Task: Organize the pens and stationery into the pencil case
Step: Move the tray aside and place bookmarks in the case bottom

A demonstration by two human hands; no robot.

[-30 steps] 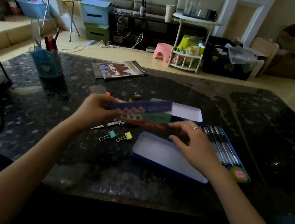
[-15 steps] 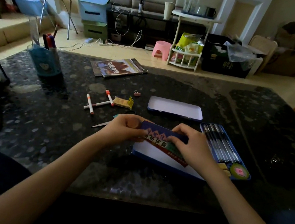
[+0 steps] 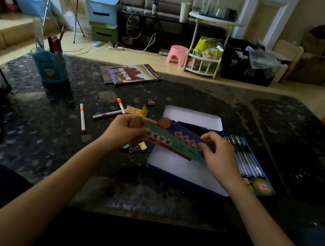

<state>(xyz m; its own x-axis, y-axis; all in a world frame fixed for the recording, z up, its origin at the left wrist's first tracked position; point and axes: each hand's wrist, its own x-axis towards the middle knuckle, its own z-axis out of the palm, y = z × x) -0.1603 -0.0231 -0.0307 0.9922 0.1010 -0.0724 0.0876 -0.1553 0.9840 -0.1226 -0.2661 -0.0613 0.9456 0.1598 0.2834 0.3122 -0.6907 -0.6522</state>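
Head view shows you holding a long, flat bundle of printed card strips (image 3: 172, 141), green, dark blue and red with round brown tabs at one end, slanted in the air above the open blue tin pencil case tray (image 3: 179, 169). Your left hand (image 3: 125, 131) pinches the tabbed end and your right hand (image 3: 220, 154) pinches the far end, both sets of fingers closed on the bundle. It looks light, thin and bendy, probably several slick strips that could fan apart, so grip across the full width near each end and keep them squared as you lower them flat into the white tray. Just right of that tray, the second blue tray (image 3: 244, 159) holds clear pens, with a green tape roll (image 3: 262, 187) at its near end. The white tin lid (image 3: 192, 118) lies behind. On the dark speckled counter (image 3: 46, 135), three white markers (image 3: 82, 117), binder clips (image 3: 139, 147) and a yellow sticky-note pad (image 3: 136, 110) remain loose.
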